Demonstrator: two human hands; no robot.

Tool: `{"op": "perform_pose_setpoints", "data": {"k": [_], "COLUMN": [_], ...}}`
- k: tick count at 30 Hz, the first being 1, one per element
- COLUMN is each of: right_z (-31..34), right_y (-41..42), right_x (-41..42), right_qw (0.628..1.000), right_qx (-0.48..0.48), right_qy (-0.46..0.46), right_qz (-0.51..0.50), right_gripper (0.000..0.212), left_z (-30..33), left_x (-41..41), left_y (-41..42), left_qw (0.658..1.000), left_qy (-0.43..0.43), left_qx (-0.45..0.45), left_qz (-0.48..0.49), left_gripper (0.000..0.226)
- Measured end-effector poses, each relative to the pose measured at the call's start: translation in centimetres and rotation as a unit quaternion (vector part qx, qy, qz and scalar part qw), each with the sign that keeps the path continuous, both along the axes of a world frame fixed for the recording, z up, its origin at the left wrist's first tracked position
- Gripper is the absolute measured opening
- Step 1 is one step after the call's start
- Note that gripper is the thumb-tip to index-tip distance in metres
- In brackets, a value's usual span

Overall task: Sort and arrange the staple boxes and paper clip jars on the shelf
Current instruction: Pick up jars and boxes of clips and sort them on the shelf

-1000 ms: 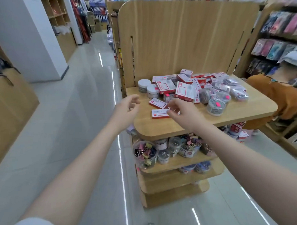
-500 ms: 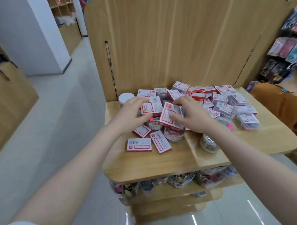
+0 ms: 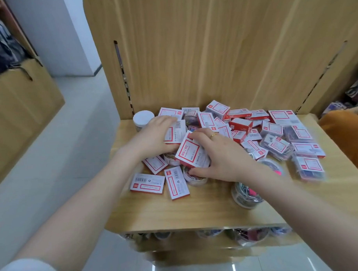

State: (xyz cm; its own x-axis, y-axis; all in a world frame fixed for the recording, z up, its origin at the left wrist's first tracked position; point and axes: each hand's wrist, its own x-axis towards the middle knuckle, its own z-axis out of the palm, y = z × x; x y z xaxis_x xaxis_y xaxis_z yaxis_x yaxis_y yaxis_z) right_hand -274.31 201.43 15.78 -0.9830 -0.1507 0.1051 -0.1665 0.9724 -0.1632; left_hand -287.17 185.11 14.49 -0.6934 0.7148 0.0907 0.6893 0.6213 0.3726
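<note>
Staple boxes [image 3: 240, 124]: small, white labels with red borders, red sides, heaped loose across far half of shelf [image 3: 197, 211]. Two boxes [image 3: 147, 183] flat at near left, apart from heap. Right hand [image 3: 221, 154] curled round tilted box [image 3: 190, 153], ring on finger. Left hand [image 3: 155, 136] grips another box [image 3: 175, 132], fingers bent over it. White-lidded jar [image 3: 143, 119] far left by back panel. Clear jar [image 3: 247, 193] near right holds metal clips. Lower shelf [image 3: 198, 246]: more jars, blurred.
</note>
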Motion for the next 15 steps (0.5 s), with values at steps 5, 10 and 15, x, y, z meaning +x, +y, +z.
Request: {"op": "perform_pose_setpoints", "data": {"k": [5, 10, 15], "right_z": [-0.4, -0.7, 0.5], "right_y": [0.4, 0.3, -0.9], "right_x": [-0.4, -0.6, -0.3], "right_qw": [0.999, 0.998, 0.957], "right_qx": [-0.036, -0.065, -0.282], "right_qy": [0.012, 0.025, 0.045], "right_qz": [0.01, 0.0, -0.053], "right_gripper": [0.079, 0.081, 0.062], "left_z": [1.4, 2.4, 2.3], "left_x": [0.0, 0.9, 1.8], "left_y": [-0.7, -3.9, -6.9], "left_qw": [0.996, 0.975, 0.85], "left_qy": [0.063, 0.007, -0.247], "left_qx": [-0.025, 0.2, 0.454], "left_qz": [0.052, 0.101, 0.103], "left_gripper": [0.085, 0.081, 0.039]}}
